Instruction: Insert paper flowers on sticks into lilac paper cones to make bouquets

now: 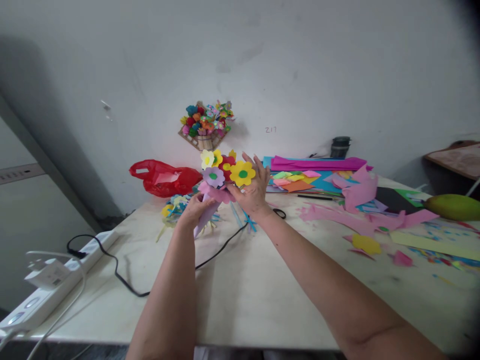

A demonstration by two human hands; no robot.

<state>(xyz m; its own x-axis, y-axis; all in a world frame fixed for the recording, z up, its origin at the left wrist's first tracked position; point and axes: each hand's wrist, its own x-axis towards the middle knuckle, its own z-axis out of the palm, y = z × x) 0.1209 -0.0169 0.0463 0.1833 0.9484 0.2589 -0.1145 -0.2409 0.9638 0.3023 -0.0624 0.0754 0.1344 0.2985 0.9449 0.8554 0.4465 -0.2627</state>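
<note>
A bouquet of paper flowers [213, 177] in yellow, cream, lilac, red and pink stands over the table in a lilac paper wrap [205, 220]. Wrapped around that lilac paper, just under the pink petals, is my left hand [195, 209]. My right hand [257, 192] cups the bouquet's right side with its fingers spread and raised. Its thumb touches the bouquet below the yellow flower with the green centre [243, 173]; whether the fingers touch petals I cannot tell. Behind my left hand lie more paper flowers [174, 206], partly hidden.
A red plastic bag [165, 177] lies behind to the left. A power strip [75, 270] with a black cable [225, 245] runs along the left. Pink paper scraps [360, 192], coloured sheets [318, 164] and a green fruit-like object [453, 207] are on the right. A flower basket [205, 142] hangs on the wall.
</note>
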